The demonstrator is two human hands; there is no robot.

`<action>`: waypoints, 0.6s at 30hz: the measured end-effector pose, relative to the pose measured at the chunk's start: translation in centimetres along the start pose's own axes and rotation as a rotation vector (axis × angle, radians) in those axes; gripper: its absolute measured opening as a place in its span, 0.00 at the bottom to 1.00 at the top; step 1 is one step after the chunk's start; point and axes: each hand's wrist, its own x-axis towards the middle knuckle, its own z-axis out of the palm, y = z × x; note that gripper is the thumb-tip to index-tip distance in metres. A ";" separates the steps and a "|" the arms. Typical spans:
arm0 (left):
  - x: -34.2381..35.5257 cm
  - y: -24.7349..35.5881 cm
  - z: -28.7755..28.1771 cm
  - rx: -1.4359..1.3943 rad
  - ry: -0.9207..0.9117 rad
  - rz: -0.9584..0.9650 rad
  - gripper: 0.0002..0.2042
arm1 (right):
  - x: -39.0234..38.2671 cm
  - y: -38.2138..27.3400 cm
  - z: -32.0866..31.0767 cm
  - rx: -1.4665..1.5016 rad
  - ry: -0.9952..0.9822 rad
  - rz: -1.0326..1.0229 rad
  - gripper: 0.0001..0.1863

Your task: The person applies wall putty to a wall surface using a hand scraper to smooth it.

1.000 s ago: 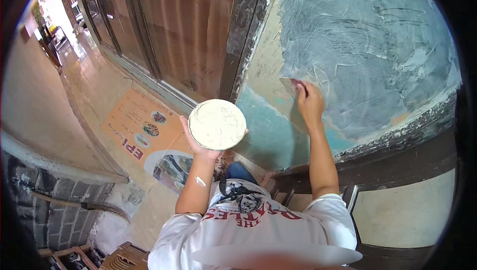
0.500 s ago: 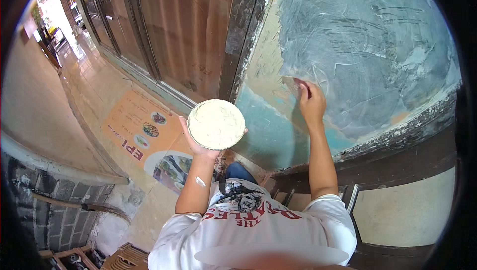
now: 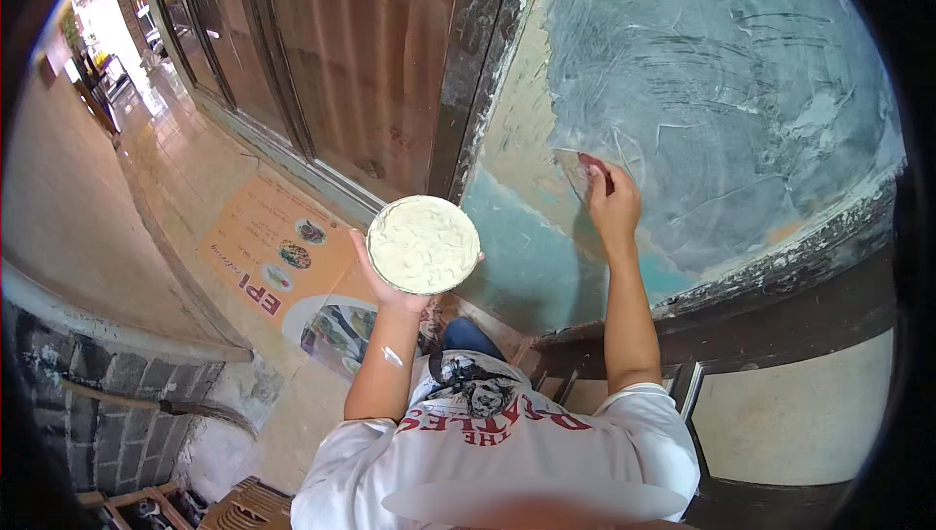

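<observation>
My left hand (image 3: pixel 382 283) holds up a round pan (image 3: pixel 423 244) full of pale putty, gripping it from below at chest height. My right hand (image 3: pixel 610 200) is raised against the wall and is closed on a putty knife (image 3: pixel 577 167) with a red handle, whose blade lies flat on the wall surface. The wall (image 3: pixel 721 91) ahead is covered with grey-green smeared putty, with bare beige and teal patches (image 3: pixel 526 257) to the left of the knife.
A dark stone door frame (image 3: pixel 483 72) and brown wooden doors (image 3: pixel 370 62) stand left of the wall. An orange printed floor mat (image 3: pixel 283 267) lies on the tiled floor below. A grey brick wall (image 3: pixel 107 423) is at the lower left; a dark ledge (image 3: pixel 780 306) runs under the plastered area.
My right hand with the putty knife has shifted slightly on the wall, up and to the right. The pan in my left hand has stayed about where it was.
</observation>
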 end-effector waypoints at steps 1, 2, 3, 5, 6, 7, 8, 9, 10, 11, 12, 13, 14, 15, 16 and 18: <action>-0.2 0.0 0.4 -0.053 -0.007 -0.031 0.44 | -0.1 -0.2 -0.2 -0.001 -0.002 0.001 0.11; -0.4 -0.1 0.1 0.015 -0.055 -0.032 0.44 | -0.3 -0.3 -0.3 0.026 -0.023 0.005 0.11; -0.4 0.0 0.0 0.014 -0.056 -0.034 0.44 | -0.4 -0.4 -0.5 0.052 -0.039 0.008 0.10; -0.4 0.1 -0.3 -0.165 -0.154 -0.085 0.44 | -1.2 0.2 0.2 -0.017 -0.063 -0.011 0.10; -0.1 -0.2 0.3 -0.025 0.022 -0.003 0.44 | -1.6 0.0 0.6 -0.059 -0.097 -0.009 0.10; 0.1 -0.1 0.2 -0.025 0.021 -0.001 0.44 | -1.8 -0.2 0.9 -0.101 -0.130 -0.007 0.10; 0.2 -0.1 -0.1 -0.017 0.043 -0.002 0.44 | -1.9 0.0 0.9 -0.124 -0.089 -0.046 0.10; 0.3 -0.1 -0.1 -0.008 0.067 -0.002 0.44 | -1.5 0.1 0.8 -0.123 -0.090 -0.046 0.10; 0.2 0.0 0.0 -0.034 0.050 0.004 0.43 | -0.9 0.3 0.5 -0.081 -0.047 -0.055 0.10; 0.2 0.0 0.0 -0.033 0.051 0.004 0.43 | -0.5 0.3 0.2 -0.039 -0.005 -0.063 0.10; 0.0 0.0 0.0 -0.005 0.037 0.007 0.43 | -0.1 -0.8 -0.5 -0.026 0.002 -0.054 0.10; -0.1 0.0 0.0 0.023 0.023 0.011 0.43 | -0.3 -0.6 -0.4 -0.027 0.002 -0.053 0.10; 0.0 0.0 -0.5 0.048 -0.049 -0.007 0.44 | -0.7 -0.1 -0.1 -0.022 -0.029 -0.046 0.10; 0.0 0.0 -0.3 0.048 -0.050 -0.010 0.44 | -0.8 0.1 0.0 -0.018 -0.057 -0.040 0.09; -0.1 -0.1 -0.1 0.016 -0.052 -0.027 0.44 | -1.5 0.0 0.3 -0.051 -0.048 -0.032 0.09; 0.1 -0.3 0.2 0.017 0.005 -0.011 0.44 | -2.0 -0.3 0.6 -0.076 -0.088 -0.034 0.09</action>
